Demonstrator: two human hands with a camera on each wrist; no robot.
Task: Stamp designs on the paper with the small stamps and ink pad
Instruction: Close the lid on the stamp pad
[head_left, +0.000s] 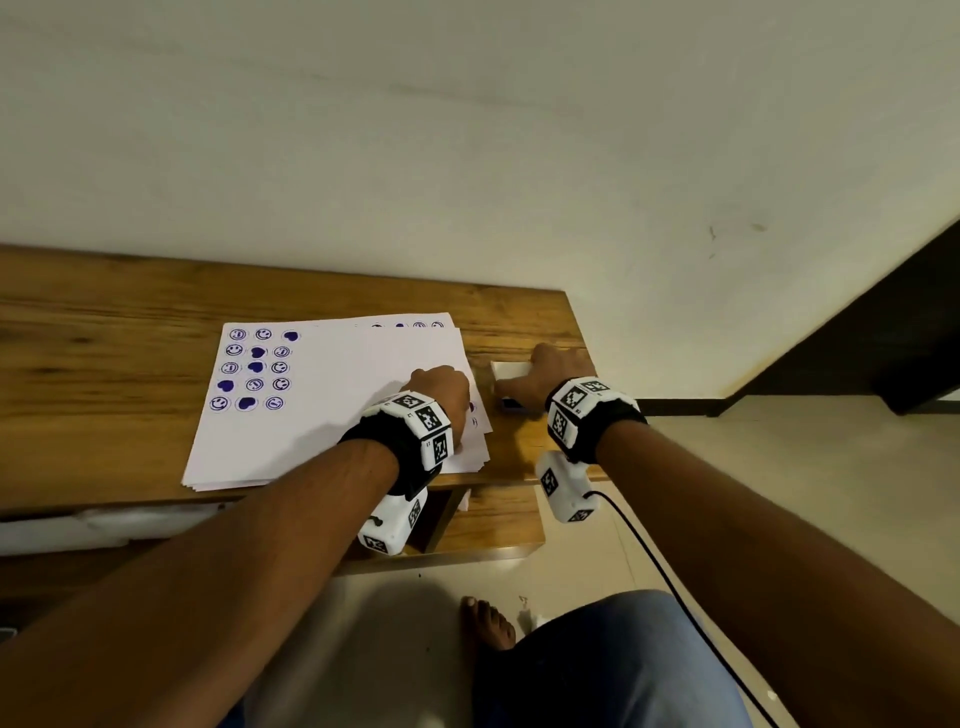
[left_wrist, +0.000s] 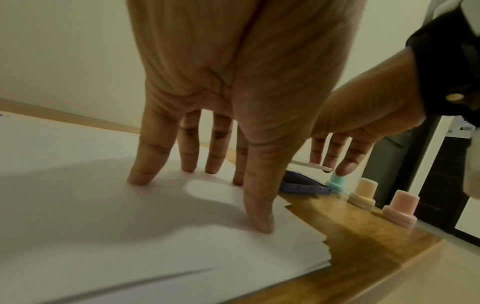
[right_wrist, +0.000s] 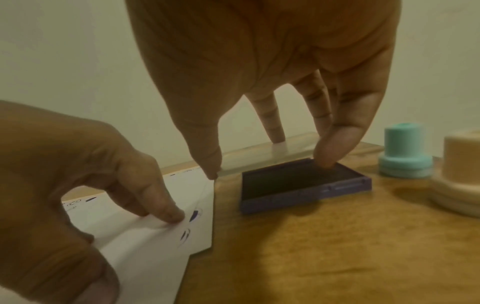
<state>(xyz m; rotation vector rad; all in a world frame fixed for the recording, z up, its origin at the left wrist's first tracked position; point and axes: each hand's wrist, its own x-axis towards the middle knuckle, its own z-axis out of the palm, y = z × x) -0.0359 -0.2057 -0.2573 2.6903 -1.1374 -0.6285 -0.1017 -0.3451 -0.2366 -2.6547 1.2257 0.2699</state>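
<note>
The left hand (head_left: 441, 387) is pressing spread fingertips on the light, slippery paper (head_left: 332, 410), while the right hand (head_left: 545, 371), fingers straight and gripping nothing, is touching the open ink pad (right_wrist: 301, 183) beside the upright stamps (left_wrist: 361, 193), best pinched by their stiff knobs.

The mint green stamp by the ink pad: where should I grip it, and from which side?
Grip the green stamp by its narrow upper barrel, coming straight down from above. It stands upright on a wider base, and the ink pad and cream stamp crowd its sides. The right hand is nearest.
</note>
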